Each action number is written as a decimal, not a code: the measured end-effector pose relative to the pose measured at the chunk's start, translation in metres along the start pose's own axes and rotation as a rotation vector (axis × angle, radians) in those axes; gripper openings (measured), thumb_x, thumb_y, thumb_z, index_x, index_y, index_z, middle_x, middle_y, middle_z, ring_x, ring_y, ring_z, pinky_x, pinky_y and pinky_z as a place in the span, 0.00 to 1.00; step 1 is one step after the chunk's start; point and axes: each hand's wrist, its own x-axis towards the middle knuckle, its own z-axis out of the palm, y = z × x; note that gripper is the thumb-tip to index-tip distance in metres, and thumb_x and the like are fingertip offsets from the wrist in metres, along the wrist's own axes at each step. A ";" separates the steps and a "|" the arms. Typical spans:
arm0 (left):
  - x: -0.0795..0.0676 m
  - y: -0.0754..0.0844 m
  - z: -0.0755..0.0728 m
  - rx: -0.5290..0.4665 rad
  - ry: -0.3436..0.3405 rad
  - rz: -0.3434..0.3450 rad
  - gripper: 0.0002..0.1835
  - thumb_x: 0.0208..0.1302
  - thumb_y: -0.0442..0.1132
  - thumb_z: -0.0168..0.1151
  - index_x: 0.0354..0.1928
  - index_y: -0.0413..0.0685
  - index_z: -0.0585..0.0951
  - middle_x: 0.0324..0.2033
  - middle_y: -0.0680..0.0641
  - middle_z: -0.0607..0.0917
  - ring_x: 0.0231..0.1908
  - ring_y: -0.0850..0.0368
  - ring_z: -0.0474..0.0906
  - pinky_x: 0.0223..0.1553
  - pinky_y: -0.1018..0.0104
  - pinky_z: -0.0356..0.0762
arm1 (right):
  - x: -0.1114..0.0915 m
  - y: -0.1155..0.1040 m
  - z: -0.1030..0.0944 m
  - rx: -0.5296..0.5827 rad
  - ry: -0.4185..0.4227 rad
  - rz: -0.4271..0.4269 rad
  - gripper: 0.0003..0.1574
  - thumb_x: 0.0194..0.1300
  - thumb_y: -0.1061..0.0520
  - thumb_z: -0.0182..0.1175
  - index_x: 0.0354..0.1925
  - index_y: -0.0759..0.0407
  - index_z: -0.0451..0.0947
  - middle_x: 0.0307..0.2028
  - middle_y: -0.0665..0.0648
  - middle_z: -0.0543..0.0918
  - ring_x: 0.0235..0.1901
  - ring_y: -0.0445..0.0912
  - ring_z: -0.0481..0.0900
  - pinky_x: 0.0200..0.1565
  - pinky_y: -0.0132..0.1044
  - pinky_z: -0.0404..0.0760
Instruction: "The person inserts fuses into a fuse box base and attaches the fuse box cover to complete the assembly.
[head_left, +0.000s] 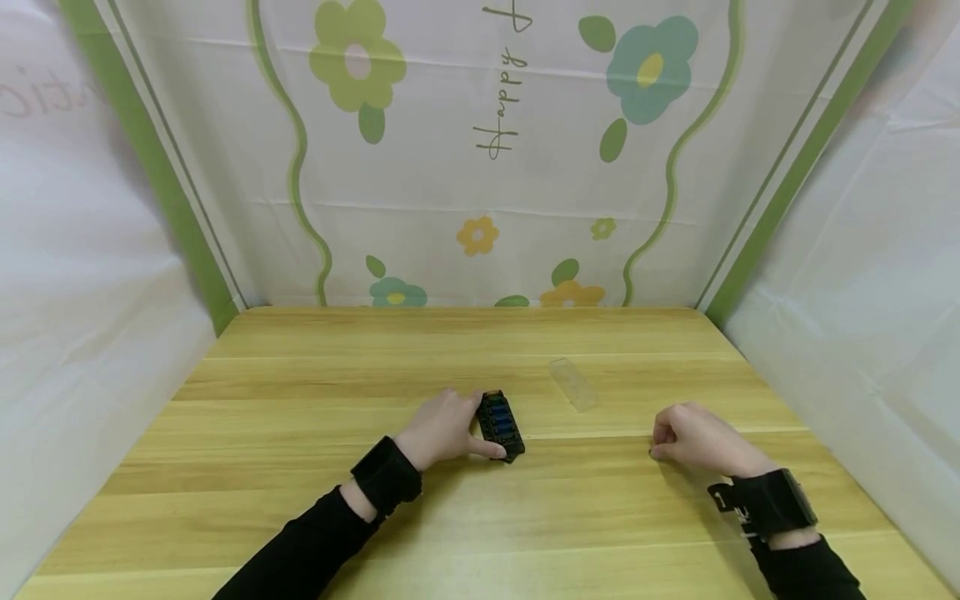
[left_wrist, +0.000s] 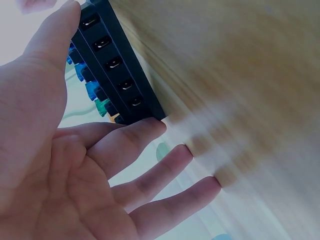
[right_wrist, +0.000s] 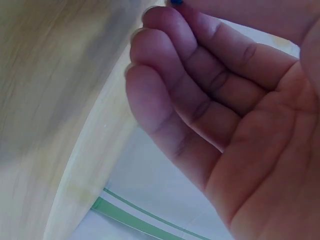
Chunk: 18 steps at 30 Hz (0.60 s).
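My left hand (head_left: 442,429) grips a black fuse block (head_left: 501,423) by its two ends, thumb at the near end and index finger at the far end. In the left wrist view, metal terminals line the block's side, and blue, green and orange blade fuses (left_wrist: 91,90) stand along its top. Off to the right, my right hand (head_left: 697,437) is low over the table with its fingers curled. A small blue piece (right_wrist: 176,1) shows at its thumb and index fingertip in the right wrist view, mostly hidden; its kind I cannot tell.
A clear plastic cover (head_left: 573,385) lies flat on the wooden table (head_left: 315,375), beyond and to the right of the block. White printed curtains (head_left: 420,183) hang behind the table and along both sides.
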 end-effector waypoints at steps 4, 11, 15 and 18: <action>0.000 0.000 0.000 0.000 0.000 0.002 0.55 0.44 0.73 0.64 0.65 0.37 0.69 0.29 0.45 0.78 0.25 0.59 0.69 0.28 0.69 0.68 | 0.000 -0.001 0.000 0.045 -0.006 -0.002 0.10 0.54 0.58 0.69 0.25 0.47 0.77 0.21 0.40 0.74 0.20 0.34 0.67 0.24 0.32 0.68; 0.000 -0.001 0.001 -0.006 0.002 0.006 0.54 0.44 0.72 0.64 0.65 0.38 0.69 0.27 0.47 0.77 0.24 0.59 0.69 0.26 0.69 0.67 | 0.001 -0.003 0.001 0.087 0.032 -0.009 0.10 0.59 0.60 0.65 0.26 0.50 0.75 0.22 0.43 0.74 0.20 0.34 0.67 0.25 0.32 0.69; 0.000 -0.001 0.001 -0.001 0.006 0.007 0.54 0.44 0.73 0.64 0.64 0.38 0.70 0.28 0.47 0.78 0.25 0.60 0.69 0.26 0.70 0.68 | 0.003 -0.005 0.001 0.098 0.077 -0.015 0.09 0.62 0.62 0.62 0.29 0.52 0.73 0.22 0.45 0.72 0.21 0.35 0.65 0.25 0.32 0.68; 0.000 -0.001 0.001 0.002 0.014 0.010 0.53 0.44 0.72 0.64 0.63 0.38 0.71 0.28 0.48 0.78 0.25 0.60 0.69 0.26 0.69 0.69 | 0.003 -0.006 0.002 0.107 0.092 -0.008 0.07 0.65 0.60 0.60 0.31 0.53 0.71 0.22 0.45 0.70 0.21 0.35 0.64 0.25 0.32 0.67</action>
